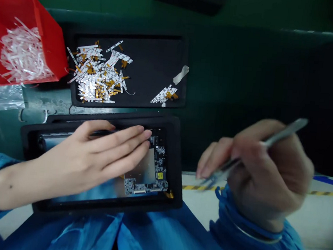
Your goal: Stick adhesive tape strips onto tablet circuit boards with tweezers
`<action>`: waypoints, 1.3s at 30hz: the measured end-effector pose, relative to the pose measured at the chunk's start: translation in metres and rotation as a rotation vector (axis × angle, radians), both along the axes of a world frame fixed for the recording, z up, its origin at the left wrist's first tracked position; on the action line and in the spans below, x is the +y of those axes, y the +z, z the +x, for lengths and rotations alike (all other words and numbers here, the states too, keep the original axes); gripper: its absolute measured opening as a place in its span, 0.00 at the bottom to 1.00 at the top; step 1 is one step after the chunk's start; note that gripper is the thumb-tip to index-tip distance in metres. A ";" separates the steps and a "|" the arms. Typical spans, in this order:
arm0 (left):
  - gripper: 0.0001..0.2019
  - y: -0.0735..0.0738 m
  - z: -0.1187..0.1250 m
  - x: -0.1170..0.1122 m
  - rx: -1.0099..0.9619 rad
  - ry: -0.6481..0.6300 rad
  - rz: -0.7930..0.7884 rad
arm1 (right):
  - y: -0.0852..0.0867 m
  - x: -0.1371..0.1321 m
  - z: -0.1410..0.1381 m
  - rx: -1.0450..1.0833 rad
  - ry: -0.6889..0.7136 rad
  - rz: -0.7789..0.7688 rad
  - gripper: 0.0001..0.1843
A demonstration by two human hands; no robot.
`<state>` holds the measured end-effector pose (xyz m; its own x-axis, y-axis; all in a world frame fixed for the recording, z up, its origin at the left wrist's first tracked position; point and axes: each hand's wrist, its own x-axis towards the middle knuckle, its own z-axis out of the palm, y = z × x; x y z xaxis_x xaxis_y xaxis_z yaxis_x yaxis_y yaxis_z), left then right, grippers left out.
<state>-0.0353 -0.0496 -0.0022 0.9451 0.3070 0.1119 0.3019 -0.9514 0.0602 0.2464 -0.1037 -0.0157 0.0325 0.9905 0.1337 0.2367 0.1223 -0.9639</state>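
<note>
Lower left: our left hand [92,157], fingers outstretched, close together, over an opened tablet [146,164]. Lower right: our right hand [264,173], fingers pinching metal tweezers [286,132].

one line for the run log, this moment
left hand: over open device in black frame | right hand: holds metal tool | red bin: pale strips

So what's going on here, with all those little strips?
A person's left hand lies over an opened electronic device in a black tray, with its circuit board showing. The right hand holds metal tweezers, off to the tray's right. Beyond, white-and-orange flex strips lie in another black tray, mostly heaped at its left end. A red bin holds whitish strips.
</note>
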 end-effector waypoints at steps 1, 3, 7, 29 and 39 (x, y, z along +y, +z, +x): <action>0.23 0.000 -0.003 0.002 0.003 0.015 -0.043 | 0.001 -0.010 0.003 0.053 0.006 -0.040 0.16; 0.24 0.000 -0.008 0.005 0.011 0.044 -0.106 | 0.006 -0.029 0.006 0.108 0.085 -0.110 0.17; 0.20 0.002 0.001 0.006 -0.074 0.033 -0.090 | 0.018 -0.068 0.003 -0.256 0.294 -0.179 0.10; 0.06 -0.003 0.035 -0.014 -0.186 -0.030 -0.457 | -0.025 -0.105 -0.069 -0.370 -0.362 0.135 0.09; 0.08 -0.002 0.023 -0.014 -0.162 0.045 -0.487 | -0.029 -0.098 -0.043 -0.502 -0.074 0.307 0.11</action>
